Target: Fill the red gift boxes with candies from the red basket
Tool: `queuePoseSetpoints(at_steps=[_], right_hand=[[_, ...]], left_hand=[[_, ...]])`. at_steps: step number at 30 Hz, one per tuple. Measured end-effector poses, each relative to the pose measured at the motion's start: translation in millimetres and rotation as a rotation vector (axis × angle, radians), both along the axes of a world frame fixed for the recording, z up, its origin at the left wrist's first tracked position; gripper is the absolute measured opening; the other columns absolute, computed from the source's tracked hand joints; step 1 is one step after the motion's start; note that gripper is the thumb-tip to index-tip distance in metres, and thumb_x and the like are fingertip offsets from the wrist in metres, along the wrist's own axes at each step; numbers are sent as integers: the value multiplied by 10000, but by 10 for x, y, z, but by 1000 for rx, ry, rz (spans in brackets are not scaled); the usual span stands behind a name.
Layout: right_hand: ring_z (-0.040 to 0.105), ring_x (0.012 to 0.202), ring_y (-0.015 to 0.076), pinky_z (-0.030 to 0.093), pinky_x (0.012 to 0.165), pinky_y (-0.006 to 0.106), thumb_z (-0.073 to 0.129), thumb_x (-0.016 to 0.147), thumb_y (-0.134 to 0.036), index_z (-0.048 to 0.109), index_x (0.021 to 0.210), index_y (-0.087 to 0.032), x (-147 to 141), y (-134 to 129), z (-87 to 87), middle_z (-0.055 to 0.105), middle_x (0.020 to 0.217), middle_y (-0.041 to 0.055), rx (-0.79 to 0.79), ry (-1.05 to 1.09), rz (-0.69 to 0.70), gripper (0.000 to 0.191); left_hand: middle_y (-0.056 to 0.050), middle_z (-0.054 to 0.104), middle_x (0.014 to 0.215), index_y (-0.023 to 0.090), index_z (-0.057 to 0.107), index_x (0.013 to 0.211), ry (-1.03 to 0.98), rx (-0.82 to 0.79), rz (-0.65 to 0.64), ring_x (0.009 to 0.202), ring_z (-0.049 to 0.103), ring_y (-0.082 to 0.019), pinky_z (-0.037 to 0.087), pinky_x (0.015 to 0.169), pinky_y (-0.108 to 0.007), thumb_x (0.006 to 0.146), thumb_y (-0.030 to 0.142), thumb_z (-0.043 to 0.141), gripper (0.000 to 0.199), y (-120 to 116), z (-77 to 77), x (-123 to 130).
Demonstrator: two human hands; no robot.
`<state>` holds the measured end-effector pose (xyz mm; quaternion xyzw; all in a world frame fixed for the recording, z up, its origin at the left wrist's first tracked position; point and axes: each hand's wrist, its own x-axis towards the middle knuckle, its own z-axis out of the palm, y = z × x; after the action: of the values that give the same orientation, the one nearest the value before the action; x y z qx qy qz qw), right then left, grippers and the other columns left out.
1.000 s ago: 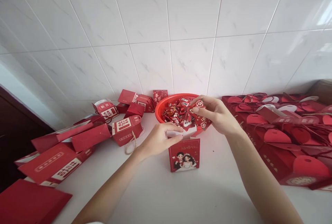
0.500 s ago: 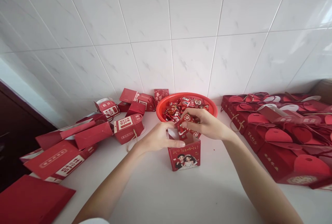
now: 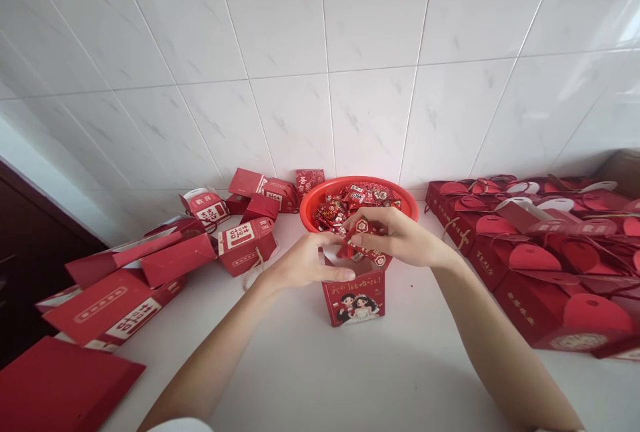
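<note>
A small red gift box [image 3: 356, 299] with a cartoon bride and groom on its front stands upright on the white table, its top open. My left hand [image 3: 305, 262] grips the box's left side, with the thumb across the front rim. Just above the opening, my right hand [image 3: 395, 239] is closed on red wrapped candies [image 3: 362, 228] with pale flower prints. Its fingers partly hide them, so I cannot tell how many it holds. Directly behind stands an orange-red plastic basket [image 3: 309, 209] of similar wrapped candies [image 3: 357, 195].
At left lie several red gift boxes [image 3: 245, 245], some tipped over, and a large plain red box [image 3: 65, 382] near the front. Rows of dark red boxes [image 3: 545, 312] with cord handles fill the right side. A tiled wall [image 3: 370, 119] closes off the back.
The right hand's candies have shifted slightly; a packet that hung into the box opening shows less now. The left hand keeps its grip, and the box stays in place.
</note>
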<state>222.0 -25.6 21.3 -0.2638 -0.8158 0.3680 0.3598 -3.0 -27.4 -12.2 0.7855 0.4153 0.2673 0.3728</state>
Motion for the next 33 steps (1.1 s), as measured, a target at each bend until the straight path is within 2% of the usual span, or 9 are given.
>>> queuePoseSetpoints(at_steps=[3, 9, 11, 15, 19, 23, 27, 29, 33], right_hand=[[554, 650, 143, 411, 533, 246, 608, 919, -269, 718, 940, -200, 4, -2, 0, 669, 778, 8, 18, -39, -17, 131], [593, 602, 141, 441, 540, 256, 573, 937, -275, 711, 920, -197, -78, -6, -48, 682, 771, 9, -17, 3, -42, 160], [576, 549, 128, 427, 511, 253, 549, 939, -249, 725, 958, -203, -104, -11, -62, 686, 766, 3, -38, -26, -20, 183], [510, 538, 108, 378, 501, 240, 549, 915, -186, 750, 939, -198, -104, -27, -44, 666, 710, -7, 46, -45, -49, 202], [501, 534, 104, 377, 476, 230, 566, 923, -230, 741, 916, -179, -100, -33, -24, 639, 689, -3, 2, 18, -50, 182], [607, 643, 133, 483, 549, 247, 614, 906, -265, 742, 916, -171, -154, -13, -78, 707, 851, 38, -76, 119, -23, 159], [688, 816, 165, 546, 720, 276, 620, 885, -177, 757, 973, -186, -181, 2, -117, 757, 949, 35, -26, -21, 62, 163], [703, 878, 171, 552, 788, 288, 611, 885, -149, 754, 1004, -189, -157, 1, -99, 767, 997, 35, 27, -44, 57, 190], [715, 865, 175, 569, 793, 300, 592, 926, -205, 739, 980, -176, -56, -5, -21, 769, 971, 44, 71, -20, -24, 159]], left_hand=[[-46, 750, 1150, 221, 732, 1180, 8, -22, -24, 1075, 678, -290, 517, 885, -344, 711, 432, 845, 527, -4, 10, 11], [-35, 758, 1062, 202, 741, 1139, 31, -22, -5, 1029, 682, -300, 533, 869, -367, 692, 456, 851, 525, 4, -7, -1], [-40, 753, 1107, 206, 721, 1190, 23, -39, -12, 1040, 682, -292, 537, 870, -360, 706, 441, 844, 553, 11, -14, -10], [-58, 745, 1182, 204, 701, 1248, -10, -40, -39, 1126, 664, -306, 527, 942, -377, 719, 416, 842, 587, 17, -2, -8], [-57, 719, 1273, 222, 698, 1261, -24, -55, -56, 1210, 637, -317, 503, 1013, -395, 726, 416, 843, 587, 6, 22, 7], [-58, 733, 1234, 216, 712, 1206, -29, -46, -69, 1183, 650, -310, 506, 1013, -404, 719, 417, 848, 545, 4, 9, 3], [-44, 773, 1067, 204, 729, 1139, -30, -68, -52, 1050, 704, -287, 540, 949, -402, 712, 432, 853, 499, 6, -10, -6], [-39, 762, 1142, 235, 719, 1196, -38, -52, -48, 1125, 683, -297, 523, 994, -415, 709, 425, 858, 540, 2, -5, -5], [-57, 690, 1336, 254, 712, 1239, -19, -47, -38, 1314, 578, -332, 453, 1108, -455, 692, 436, 866, 597, 10, -12, -4]])
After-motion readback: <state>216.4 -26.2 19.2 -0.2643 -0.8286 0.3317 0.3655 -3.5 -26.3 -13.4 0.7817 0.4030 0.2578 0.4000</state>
